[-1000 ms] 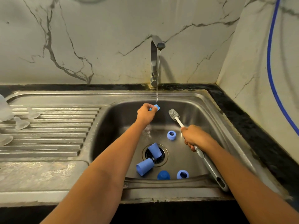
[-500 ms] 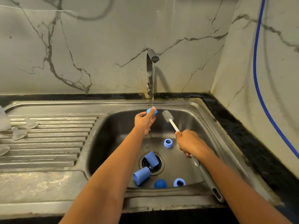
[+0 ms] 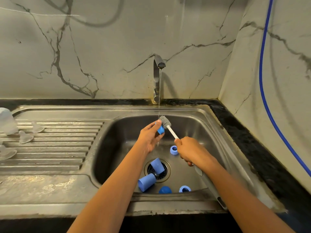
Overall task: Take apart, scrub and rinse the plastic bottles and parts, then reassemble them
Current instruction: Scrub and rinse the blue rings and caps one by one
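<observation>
My left hand (image 3: 149, 137) pinches a small blue plastic part (image 3: 160, 129) under the thin stream from the tap (image 3: 158, 78). My right hand (image 3: 190, 151) grips the handle of a bottle brush (image 3: 165, 122); its grey bristle head touches the blue part. In the sink basin (image 3: 117, 148) lie two blue cups (image 3: 146, 182) (image 3: 157, 165) by the drain, a blue ring (image 3: 174, 150), a dark blue cap (image 3: 165, 190) and another blue ring (image 3: 184, 189).
On the ribbed draining board (image 3: 58, 148) at the left lie clear teats (image 3: 37, 127) (image 3: 25, 137) (image 3: 6, 152) and a clear bottle (image 3: 6, 121) at the frame edge. A blue hose (image 3: 264, 81) runs down the right wall. A black counter rims the sink.
The brush head has moved left up against the blue part under the water. My left hand has turned the part so it points downward.
</observation>
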